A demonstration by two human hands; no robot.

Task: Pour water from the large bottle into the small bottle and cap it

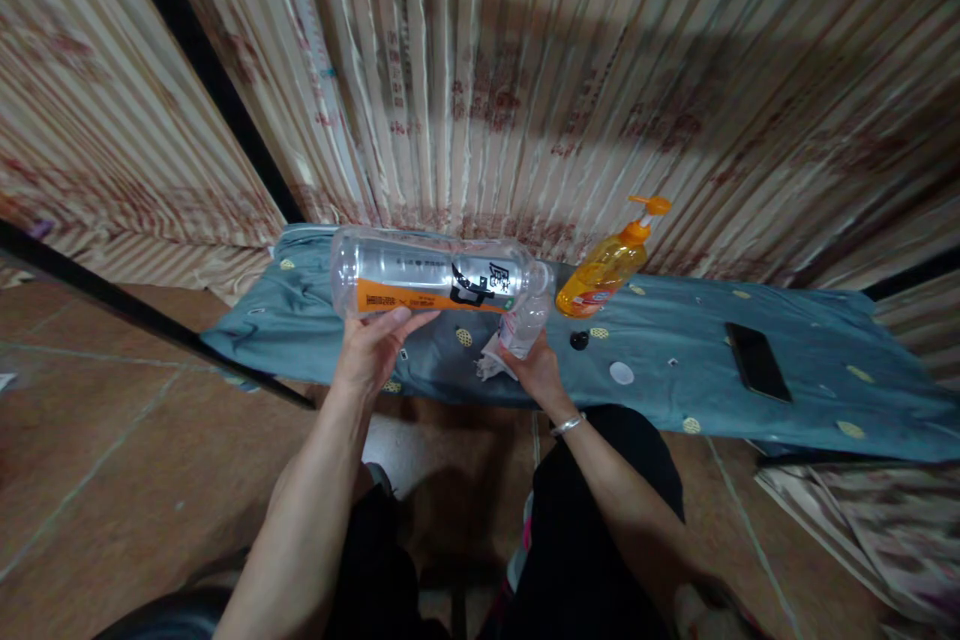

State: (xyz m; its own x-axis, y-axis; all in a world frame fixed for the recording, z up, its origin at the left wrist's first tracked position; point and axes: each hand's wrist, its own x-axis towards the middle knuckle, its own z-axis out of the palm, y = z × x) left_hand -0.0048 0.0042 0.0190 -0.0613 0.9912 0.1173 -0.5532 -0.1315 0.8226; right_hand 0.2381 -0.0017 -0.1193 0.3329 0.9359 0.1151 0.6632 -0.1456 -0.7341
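Note:
My left hand (375, 350) grips the base end of a large clear plastic bottle (420, 265) with a silver and orange label. The bottle lies on its side in the air, neck to the right. My right hand (532, 365) is closed around a smaller clear bottle (525, 320), tilted, its top close against the big bottle's mouth; whether they touch I cannot tell. Crumpled whitish material (495, 362) shows beside my right fingers. Just right of them stands an orange pump bottle (604, 270), with a black cap (579, 340) and a white round disc (621, 373) on the cloth.
A green-blue patterned cloth (675, 400) covers the narrow bench. A black phone (757, 360) lies toward its right end. Striped curtains (480, 70) hang right behind, and dark poles (217, 80) slant at the left. My knees are below the front edge.

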